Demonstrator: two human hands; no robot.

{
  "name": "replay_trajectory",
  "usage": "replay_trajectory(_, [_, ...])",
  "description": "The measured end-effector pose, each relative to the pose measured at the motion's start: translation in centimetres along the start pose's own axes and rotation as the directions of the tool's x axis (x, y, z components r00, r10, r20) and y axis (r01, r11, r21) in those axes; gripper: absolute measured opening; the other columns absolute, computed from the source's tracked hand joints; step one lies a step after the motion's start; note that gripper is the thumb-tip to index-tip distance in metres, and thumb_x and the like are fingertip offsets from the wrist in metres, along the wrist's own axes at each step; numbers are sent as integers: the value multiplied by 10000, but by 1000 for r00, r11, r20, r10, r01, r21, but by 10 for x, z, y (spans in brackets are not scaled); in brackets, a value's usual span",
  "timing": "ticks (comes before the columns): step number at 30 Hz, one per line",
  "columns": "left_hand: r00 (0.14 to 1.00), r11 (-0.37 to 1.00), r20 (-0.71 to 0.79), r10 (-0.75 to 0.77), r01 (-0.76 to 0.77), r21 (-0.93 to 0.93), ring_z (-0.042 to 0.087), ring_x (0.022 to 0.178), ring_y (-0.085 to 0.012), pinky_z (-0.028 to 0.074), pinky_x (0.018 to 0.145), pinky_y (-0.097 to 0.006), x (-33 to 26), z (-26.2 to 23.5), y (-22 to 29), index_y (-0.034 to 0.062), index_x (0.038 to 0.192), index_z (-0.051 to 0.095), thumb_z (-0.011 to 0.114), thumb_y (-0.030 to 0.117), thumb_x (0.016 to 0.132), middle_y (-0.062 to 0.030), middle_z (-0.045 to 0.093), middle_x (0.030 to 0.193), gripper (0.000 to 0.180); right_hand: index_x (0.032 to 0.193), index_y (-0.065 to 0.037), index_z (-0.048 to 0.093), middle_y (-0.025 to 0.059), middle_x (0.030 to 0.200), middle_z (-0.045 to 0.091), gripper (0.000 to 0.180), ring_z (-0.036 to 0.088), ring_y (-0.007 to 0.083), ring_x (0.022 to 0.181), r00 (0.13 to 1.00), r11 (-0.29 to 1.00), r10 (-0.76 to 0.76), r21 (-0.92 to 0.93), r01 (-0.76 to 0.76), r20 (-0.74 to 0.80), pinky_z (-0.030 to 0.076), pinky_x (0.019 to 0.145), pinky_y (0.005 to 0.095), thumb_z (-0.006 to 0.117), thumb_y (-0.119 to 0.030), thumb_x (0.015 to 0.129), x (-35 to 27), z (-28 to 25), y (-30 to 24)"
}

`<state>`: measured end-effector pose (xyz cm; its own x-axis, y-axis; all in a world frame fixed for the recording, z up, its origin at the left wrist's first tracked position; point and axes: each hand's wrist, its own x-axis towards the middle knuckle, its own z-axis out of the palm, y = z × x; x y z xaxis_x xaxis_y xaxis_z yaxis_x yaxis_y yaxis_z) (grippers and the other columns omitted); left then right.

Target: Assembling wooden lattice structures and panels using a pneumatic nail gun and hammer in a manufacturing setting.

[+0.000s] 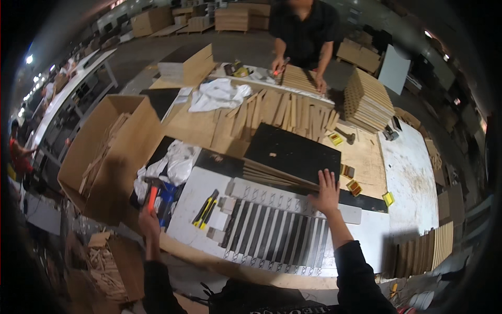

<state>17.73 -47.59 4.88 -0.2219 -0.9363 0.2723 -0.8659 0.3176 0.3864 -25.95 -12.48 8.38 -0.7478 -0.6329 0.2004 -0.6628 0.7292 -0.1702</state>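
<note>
Workbench (410,175), black boards (295,152), wooden strips (282,113), knives (207,208)

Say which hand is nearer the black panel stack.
Right. The right hand is at the near right corner of the black panel stack, fingers on it; the left hand is apart, off to its lower left, gripping a hammer.
</note>
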Motion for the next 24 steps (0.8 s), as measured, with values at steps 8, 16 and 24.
replay_trajectory(8, [995, 965, -10, 101, -100, -242, 545, 860, -348, 440, 748, -416, 42, 9, -27, 97, 1125, 559, 659, 157, 757, -155, 543, 903, 386, 1394, -133, 265, 114, 1447, 259, 961, 202, 320, 1347, 1000, 1000, -7, -30, 6, -30, 161, 1070, 505, 755, -242, 574, -7, 8, -3])
replay_trajectory(16, [883, 934, -331, 333, -356, -9, 569, 888, -294, 463, 758, -390, 65, -162, -42, 94, 951, 615, 646, 197, 745, -106, 579, 952, 233, 1355, -144, 355, 101, 1446, 271, 697, 206, 308, 1350, 992, 968, 77, 246, -51, -100, 74, 1056, 566, 616, -394, 759, 6, -1, -35])
replay_trajectory(24, [975, 961, 1, 222, -219, 167, 579, 839, -354, 469, 733, -422, 249, -189, -159, 70, 872, 641, 571, 258, 726, -165, 598, 814, 248, 1141, -23, 530, 193, 1303, 427, 429, 383, 369, 1225, 937, 796, -277, 496, 347, -212, 314, 1002, 445, 620, -179, 752, 33, -22, -239])
